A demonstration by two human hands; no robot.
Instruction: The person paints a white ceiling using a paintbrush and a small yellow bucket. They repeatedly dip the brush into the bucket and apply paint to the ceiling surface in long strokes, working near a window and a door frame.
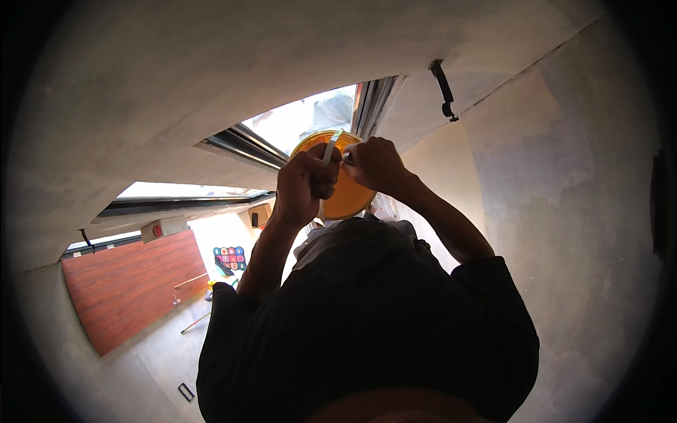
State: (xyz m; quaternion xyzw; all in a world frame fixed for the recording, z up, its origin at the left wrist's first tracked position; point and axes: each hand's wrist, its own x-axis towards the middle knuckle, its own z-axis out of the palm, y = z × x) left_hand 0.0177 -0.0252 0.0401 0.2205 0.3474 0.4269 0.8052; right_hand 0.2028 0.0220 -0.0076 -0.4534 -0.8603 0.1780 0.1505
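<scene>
A round orange-yellow bucket-like vessel [350, 196] with a yellow rim is in front of my chest, below a window. My left hand [302, 185] is closed in a fist over its left side, around a narrow pale strip [329, 151]. The strip runs up past the far rim, and a short piece shows again below the fist. My right hand [379, 163] is closed over the vessel's right side, fingers curled toward my left hand. A small dark tip shows at its fingers; what it belongs to is hidden.
Beyond the vessel is a dark-framed window [303, 116]; another window [187, 192] is to the left. A black bracket [443, 88] sticks out from the wall at upper right. Lower left are a reddish-brown wood panel [137, 282], a cardboard box [163, 229] and a colourful mat [229, 256].
</scene>
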